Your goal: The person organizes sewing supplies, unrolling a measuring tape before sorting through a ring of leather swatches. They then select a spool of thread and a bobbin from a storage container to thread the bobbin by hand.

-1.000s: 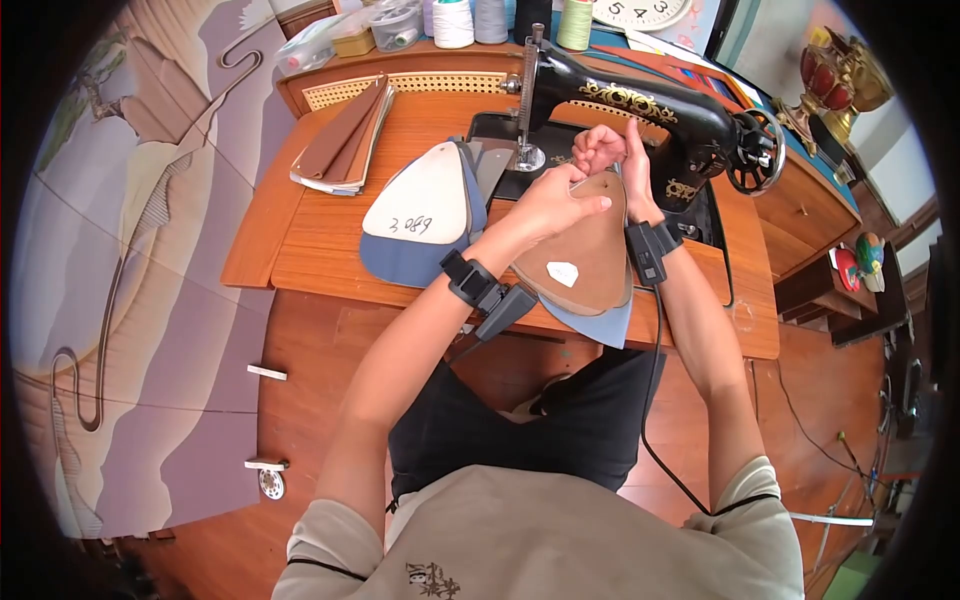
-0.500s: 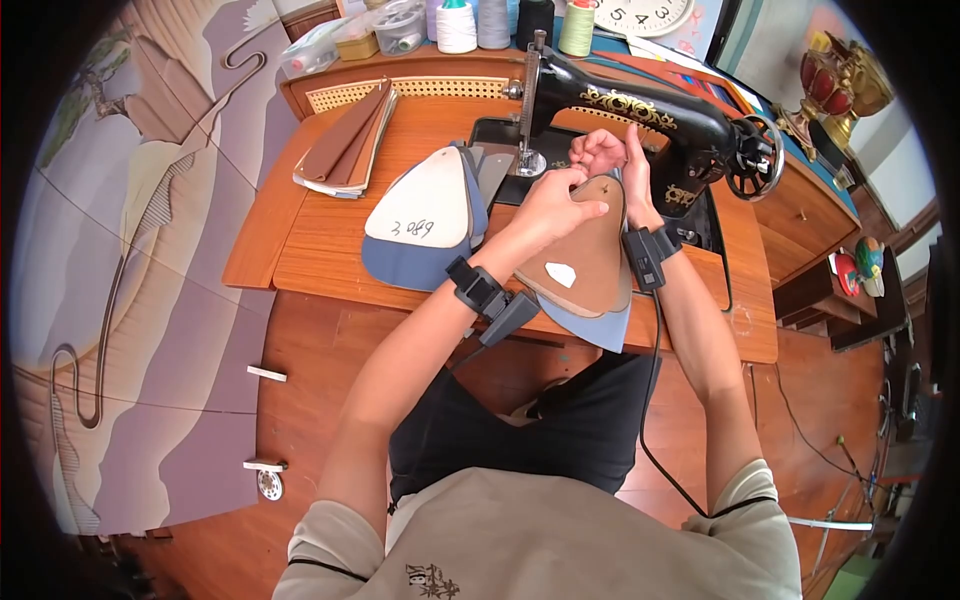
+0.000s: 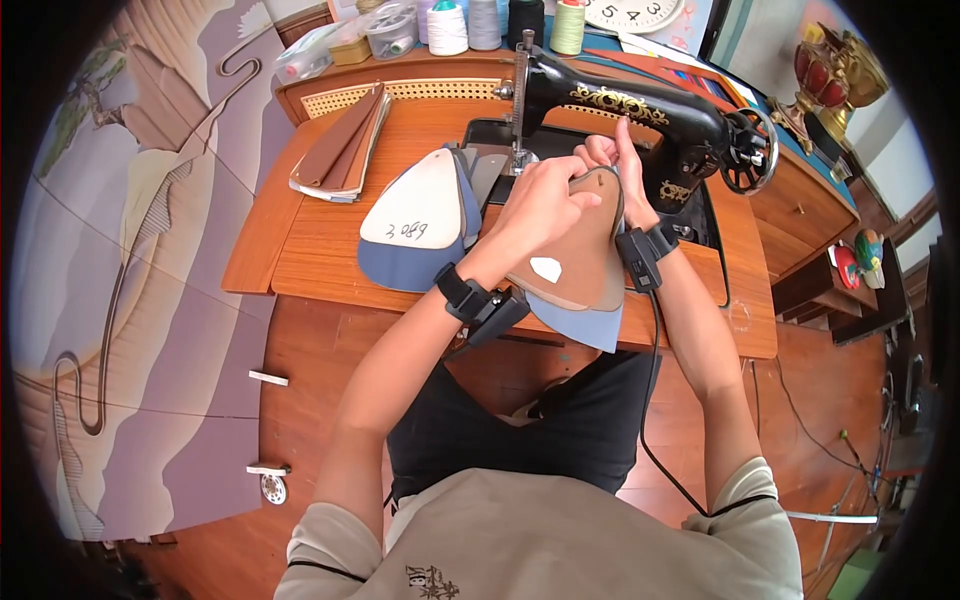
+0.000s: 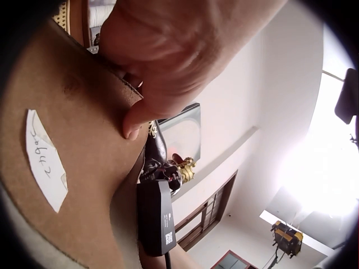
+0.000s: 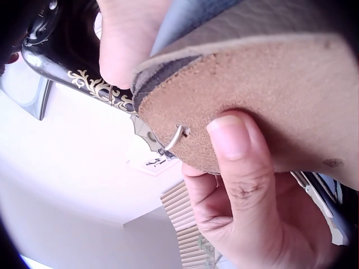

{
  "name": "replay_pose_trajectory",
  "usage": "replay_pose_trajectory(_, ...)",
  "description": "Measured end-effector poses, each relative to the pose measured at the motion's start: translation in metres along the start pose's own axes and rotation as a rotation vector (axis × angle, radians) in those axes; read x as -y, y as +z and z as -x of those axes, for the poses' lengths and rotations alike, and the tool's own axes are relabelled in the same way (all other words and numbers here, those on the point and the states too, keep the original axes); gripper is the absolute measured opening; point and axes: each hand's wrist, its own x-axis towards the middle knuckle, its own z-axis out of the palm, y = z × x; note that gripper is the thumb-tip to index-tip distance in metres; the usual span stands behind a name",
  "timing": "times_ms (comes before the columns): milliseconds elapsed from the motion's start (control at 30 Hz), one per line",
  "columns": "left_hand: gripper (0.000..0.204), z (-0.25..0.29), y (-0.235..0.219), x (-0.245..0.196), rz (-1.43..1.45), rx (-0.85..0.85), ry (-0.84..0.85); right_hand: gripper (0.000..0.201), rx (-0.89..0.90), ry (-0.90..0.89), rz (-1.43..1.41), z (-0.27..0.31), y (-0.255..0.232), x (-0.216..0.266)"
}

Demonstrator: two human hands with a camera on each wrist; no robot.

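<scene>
My left hand [image 3: 540, 205] grips a stack of teardrop-shaped leather pieces [image 3: 575, 245] near its narrow tip, thumb pressing the brown top face. A white label [image 4: 46, 162] with handwriting sits on that face. In the right wrist view a silver ring [image 5: 175, 138] passes through a hole beside the left thumb [image 5: 233, 140]. My right hand [image 3: 632, 178] is along the stack's right edge, thumb raised and fingers curled near the tip, partly hidden; I cannot tell what they hold. Blue leather [image 3: 575, 325] shows beneath the brown.
A black sewing machine [image 3: 620, 100] stands behind the hands on a wooden table [image 3: 315, 235]. Left of them lie white-and-blue teardrop pieces [image 3: 410, 215] and a brown strip bundle [image 3: 340, 150]. Thread spools [image 3: 447, 28] line the back. A cable [image 3: 655, 400] hangs from the right wrist.
My left hand has shifted slightly up at the stack's tip, covering more of the right fingers. The stack's wide end has swung slightly left.
</scene>
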Motion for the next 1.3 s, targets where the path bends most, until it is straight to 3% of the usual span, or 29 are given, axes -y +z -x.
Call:
replay_pose_trajectory(233, 0.029, 0.002, -0.001, -0.001, -0.126, -0.053, 0.116, 0.067, -0.010, -0.021, 0.065, -0.002, -0.003, -0.001)
replay_pose_trajectory(333, 0.032, 0.000, -0.001, -0.004, -0.093, 0.003, 0.091, 0.068, -0.031, 0.008, 0.206, 0.002, -0.001, 0.003)
replay_pose_trajectory(433, 0.032, -0.006, -0.001, 0.005, 0.038, 0.001, 0.142, 0.067, -0.073, 0.044, 0.100, 0.001, -0.001, 0.001)
replay_pose_trajectory(500, 0.030, -0.007, -0.006, 0.000, 0.585, 0.119, -0.155, 0.066, -0.064, 0.068, 0.064, -0.001, -0.003, -0.001)
replay_pose_trajectory(567, 0.030, -0.006, -0.010, -0.007, 0.662, 0.128, -0.184, 0.066, -0.057, 0.094, 0.028, -0.001, -0.001, -0.001)
replay_pose_trajectory(633, 0.030, -0.005, -0.013, -0.007, 0.741, 0.136, -0.216, 0.066, -0.182, 0.138, 0.059, 0.000, 0.007, 0.000)
replay_pose_trajectory(700, 0.030, -0.007, -0.013, -0.001, 0.761, 0.151, -0.263, 0.065, -0.115, 0.127, 0.115, 0.004, 0.005, 0.005)
replay_pose_trajectory(767, 0.030, -0.011, -0.010, 0.010, 0.649, 0.120, -0.269, 0.065, -0.048, 0.116, 0.170, 0.004, 0.002, 0.003)
replay_pose_trajectory(833, 0.030, -0.013, -0.008, 0.023, 0.536, 0.088, -0.274, 0.064, -0.126, 0.034, 0.363, -0.001, -0.003, -0.005)
replay_pose_trajectory(900, 0.031, -0.013, -0.011, 0.028, 0.025, -0.035, -0.065, 0.063, -0.148, 0.038, 0.424, 0.001, 0.001, -0.003)
replay_pose_trajectory(1067, 0.030, -0.009, -0.013, 0.028, -0.018, 0.003, -0.071, 0.063, -0.149, 0.017, 0.557, 0.000, -0.004, -0.004)
replay_pose_trajectory(1133, 0.029, -0.010, -0.010, 0.035, -0.054, 0.042, -0.061, 0.063, -0.100, 0.023, 0.336, -0.001, -0.006, -0.007)
replay_pose_trajectory(1200, 0.028, -0.011, -0.005, 0.047, 0.130, 0.132, -0.078, 0.062, -0.110, 0.018, 0.301, -0.001, -0.006, -0.006)
replay_pose_trajectory(1300, 0.025, -0.003, -0.005, 0.040, 0.048, 0.070, -0.038, 0.062, -0.118, 0.012, 0.270, -0.001, -0.004, -0.003)
